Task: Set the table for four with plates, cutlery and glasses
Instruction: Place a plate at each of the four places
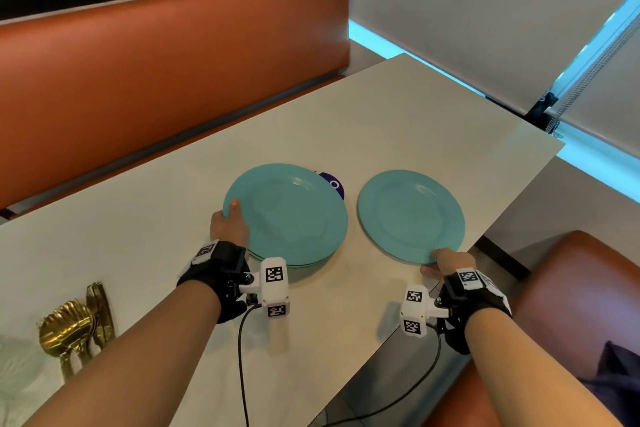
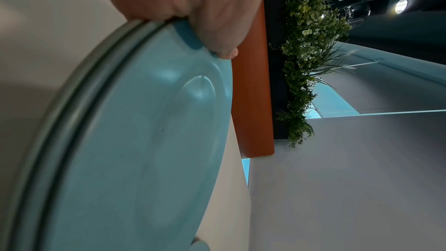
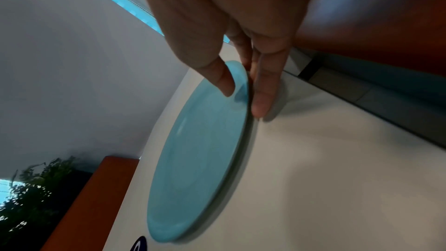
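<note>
**tablesetter_99:** So where are the plates at right now?

**diner_dave:** Both on the white table (image 1: 398, 107). There's a stack of teal plates (image 1: 287, 215) near the middle, sitting partly over some purple round thing (image 1: 334, 184). In the left wrist view you can see at least a couple of rims layered up. The left hand (image 1: 229, 224) has it by the near-left edge, thumb (image 1: 234, 206) curled over the top rim, the other fingers hidden underneath. Then a single teal plate (image 1: 410, 215) sits just beside the stack, close to the table's right edge. The right hand (image 1: 450, 262) pinches its near rim: thumb (image 3: 224, 81) on top, fingers (image 3: 262, 91) down the outside edge against the tabletop.

**tablesetter_99:** How do you reckon they handle?

**diner_dave:** They look like glazed ceramic, so I'd guess stiff, smooth, a bit slippery, and chippy if you knock them. The stack is probably heavy for one hand. The rim is the obvious place to take hold, thumb on top and fingers under. I'd watch that single one, it's near the drop-off.

**tablesetter_99:** Cutlery?

**diner_dave:** Gold cutlery (image 1: 74, 326) is lying in a bunch at the near-left, untouched. No glasses in view.
</note>
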`<state>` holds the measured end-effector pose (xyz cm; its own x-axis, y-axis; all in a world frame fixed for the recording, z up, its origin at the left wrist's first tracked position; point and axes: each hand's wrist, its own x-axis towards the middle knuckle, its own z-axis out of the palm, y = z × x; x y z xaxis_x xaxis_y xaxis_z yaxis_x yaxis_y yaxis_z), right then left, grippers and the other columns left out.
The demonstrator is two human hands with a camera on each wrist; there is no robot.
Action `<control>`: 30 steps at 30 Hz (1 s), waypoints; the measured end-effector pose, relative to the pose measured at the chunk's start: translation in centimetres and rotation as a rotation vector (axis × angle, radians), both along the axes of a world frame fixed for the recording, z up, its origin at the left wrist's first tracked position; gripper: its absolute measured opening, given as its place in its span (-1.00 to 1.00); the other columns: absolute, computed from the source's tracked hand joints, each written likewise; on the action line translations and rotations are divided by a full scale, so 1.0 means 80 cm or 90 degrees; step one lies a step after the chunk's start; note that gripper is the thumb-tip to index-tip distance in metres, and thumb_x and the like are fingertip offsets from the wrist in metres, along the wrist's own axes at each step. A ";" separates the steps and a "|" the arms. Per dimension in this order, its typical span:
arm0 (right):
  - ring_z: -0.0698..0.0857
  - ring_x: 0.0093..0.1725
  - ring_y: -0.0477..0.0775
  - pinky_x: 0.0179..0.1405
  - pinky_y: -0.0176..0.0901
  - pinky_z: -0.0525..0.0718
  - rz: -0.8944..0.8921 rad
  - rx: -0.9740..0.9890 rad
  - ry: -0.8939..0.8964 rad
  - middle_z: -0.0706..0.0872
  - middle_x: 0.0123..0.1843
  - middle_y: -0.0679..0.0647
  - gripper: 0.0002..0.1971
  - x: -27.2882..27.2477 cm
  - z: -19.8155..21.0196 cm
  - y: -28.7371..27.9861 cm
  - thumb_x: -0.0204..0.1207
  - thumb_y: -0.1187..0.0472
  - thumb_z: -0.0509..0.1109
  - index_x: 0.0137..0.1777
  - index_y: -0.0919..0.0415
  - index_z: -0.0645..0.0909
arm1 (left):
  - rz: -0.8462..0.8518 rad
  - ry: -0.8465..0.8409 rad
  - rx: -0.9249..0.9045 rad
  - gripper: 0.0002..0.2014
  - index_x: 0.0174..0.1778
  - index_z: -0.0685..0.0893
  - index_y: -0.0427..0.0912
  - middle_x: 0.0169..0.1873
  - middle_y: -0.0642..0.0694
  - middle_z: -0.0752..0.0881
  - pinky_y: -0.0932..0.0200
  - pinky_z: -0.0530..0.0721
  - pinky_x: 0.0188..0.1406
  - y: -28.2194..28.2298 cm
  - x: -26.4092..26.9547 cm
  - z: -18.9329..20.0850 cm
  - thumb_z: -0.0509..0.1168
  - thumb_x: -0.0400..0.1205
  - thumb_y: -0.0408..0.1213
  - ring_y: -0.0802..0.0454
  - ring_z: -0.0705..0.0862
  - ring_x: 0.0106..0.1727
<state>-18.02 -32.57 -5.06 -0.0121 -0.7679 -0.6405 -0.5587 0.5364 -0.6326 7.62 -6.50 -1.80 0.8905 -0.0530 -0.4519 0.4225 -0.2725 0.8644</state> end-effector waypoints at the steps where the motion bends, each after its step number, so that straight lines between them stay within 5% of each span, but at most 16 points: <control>1: 0.76 -0.05 0.34 0.20 0.17 0.69 -0.008 0.016 0.024 0.76 -0.19 0.29 -0.76 0.000 0.008 0.008 0.45 0.34 0.32 0.05 0.49 0.58 | -0.002 0.003 -0.005 -0.46 0.40 0.48 -0.41 0.30 -0.35 0.62 0.06 0.57 0.07 0.000 -0.001 0.000 0.07 0.72 0.01 -0.31 0.63 0.27; 3: 0.70 -0.21 0.23 -0.02 0.09 0.76 0.008 0.009 -0.007 0.70 0.10 0.36 -0.62 0.000 0.019 0.021 0.49 0.36 0.28 0.30 0.49 0.48 | -0.004 0.008 -0.007 -0.47 0.40 0.47 -0.41 0.30 -0.32 0.61 0.04 0.57 0.11 0.002 -0.004 0.004 0.08 0.72 -0.01 -0.31 0.62 0.28; 6: 0.67 -0.14 0.24 -0.37 -0.04 0.69 0.015 -0.093 0.029 0.59 0.31 0.31 -0.57 0.009 0.038 0.053 0.53 0.31 0.26 0.41 0.35 0.44 | -0.016 0.023 -0.020 -0.45 0.42 0.45 -0.39 0.32 -0.32 0.60 -0.04 0.60 0.18 0.010 -0.008 0.006 0.10 0.71 0.01 -0.31 0.62 0.28; 9: 0.64 -0.10 0.16 -0.40 -0.11 0.70 0.124 -0.139 -0.025 0.65 0.20 0.22 -0.64 0.033 0.046 0.105 0.55 0.08 0.35 0.30 0.22 0.57 | -0.048 0.046 -0.037 -0.45 0.39 0.49 -0.39 0.30 -0.31 0.62 -0.13 0.61 0.27 0.021 -0.018 0.008 0.14 0.68 0.03 -0.32 0.64 0.25; 12: 0.65 -0.29 0.09 -0.33 -0.07 0.69 0.183 -0.051 -0.135 0.67 -0.08 0.17 -0.76 0.056 0.045 0.159 0.57 -0.03 0.34 -0.08 0.15 0.63 | -0.089 0.052 -0.028 -0.45 0.34 0.51 -0.37 0.26 -0.34 0.64 -0.27 0.61 0.27 0.038 -0.031 0.009 0.18 0.64 0.06 -0.33 0.65 0.23; 14: 0.68 -0.28 0.11 -0.20 0.01 0.75 0.195 -0.072 -0.126 0.70 -0.10 0.17 -0.79 0.063 0.040 0.186 0.54 0.00 0.38 -0.12 0.15 0.63 | -0.121 0.051 -0.023 -0.43 0.25 0.56 -0.35 0.22 -0.34 0.66 -0.28 0.62 0.26 0.050 -0.038 0.005 0.23 0.57 0.11 -0.33 0.66 0.20; 18: 0.75 0.06 0.25 0.14 0.18 0.71 0.169 -0.117 -0.050 0.77 0.05 0.21 -0.77 0.053 0.031 0.221 0.41 0.21 0.50 0.05 0.22 0.66 | -0.146 0.071 -0.031 -0.52 -0.05 0.62 -0.26 0.10 -0.29 0.72 -0.30 0.66 0.19 0.081 -0.048 -0.011 0.36 0.43 0.13 -0.29 0.71 0.12; 22: 0.70 -0.21 0.23 -0.18 0.05 0.77 0.116 0.057 -0.151 0.72 -0.15 0.31 -0.89 0.033 0.030 0.248 0.42 0.50 0.41 -0.07 0.49 0.69 | -0.155 0.074 -0.030 -0.18 0.11 0.63 -0.28 0.10 -0.29 0.74 -0.33 0.69 0.12 0.107 -0.045 -0.048 0.37 0.06 0.27 -0.30 0.74 0.09; 27: 0.70 -0.26 0.20 -0.60 -0.19 0.71 0.059 0.152 -0.233 0.72 -0.16 0.24 -0.88 0.012 0.032 0.274 0.48 0.52 0.30 -0.02 0.43 0.60 | -0.186 0.056 0.006 -0.42 0.23 0.58 -0.36 0.20 -0.32 0.67 -0.26 0.63 0.25 0.137 -0.061 -0.011 0.24 0.57 0.13 -0.32 0.67 0.19; 30: 0.73 -0.24 0.18 -0.57 -0.11 0.77 0.050 0.169 -0.280 0.73 -0.12 0.22 -0.82 0.000 0.036 0.283 0.56 0.49 0.23 0.12 0.40 0.56 | -0.166 0.044 0.021 -0.46 0.35 0.50 -0.39 0.30 -0.36 0.60 -0.22 0.58 0.31 0.150 -0.064 0.002 0.13 0.67 0.03 -0.33 0.61 0.26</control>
<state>-18.04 -9.94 -2.16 0.3526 -0.5655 -0.7455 -0.3157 0.6781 -0.6637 2.52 5.53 -1.62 0.8158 -0.2606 -0.5163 0.3919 -0.4073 0.8249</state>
